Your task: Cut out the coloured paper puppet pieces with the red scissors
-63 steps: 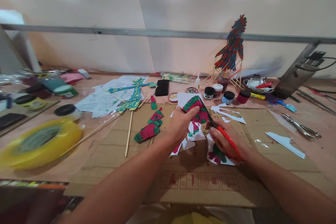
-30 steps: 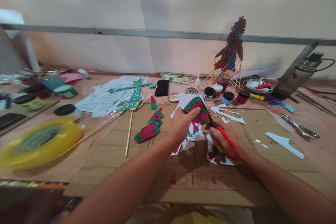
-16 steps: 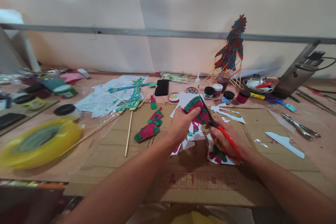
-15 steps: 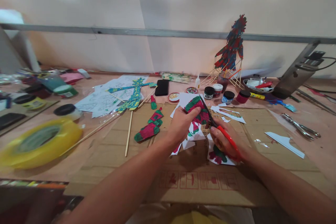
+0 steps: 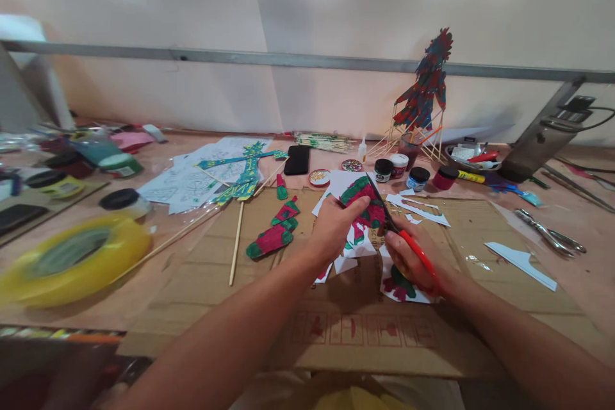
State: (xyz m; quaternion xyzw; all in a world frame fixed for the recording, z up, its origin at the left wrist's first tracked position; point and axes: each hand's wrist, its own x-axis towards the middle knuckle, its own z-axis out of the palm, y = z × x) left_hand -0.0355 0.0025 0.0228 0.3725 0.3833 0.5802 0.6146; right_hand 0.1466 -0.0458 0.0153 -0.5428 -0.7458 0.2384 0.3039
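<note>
My left hand (image 5: 335,223) pinches a painted paper piece (image 5: 358,195), green along its top and crimson below. Red-handled scissors (image 5: 417,255) are gripped in my right hand (image 5: 408,257), their dark blades against the right edge of that piece. White paper offcuts (image 5: 346,264) lie beneath my hands. Under my right wrist is another painted paper (image 5: 401,285) with a white margin. To the left, several cut crimson-and-green pieces (image 5: 270,241) rest on a cardboard sheet (image 5: 202,307).
A blue-yellow paper puppet (image 5: 243,182) on sticks and a black phone (image 5: 296,160) lie behind. Paint jars (image 5: 418,179) stand at back right, near a red-blue puppet (image 5: 425,86). Yellow tape (image 5: 72,259) is left; a metal hand tool (image 5: 548,232) and grey bottle (image 5: 542,138) are right.
Hardly anything differs. The scissor blades and the painted paper piece have shifted very slightly against each other, while both hands keep nearly the same place.
</note>
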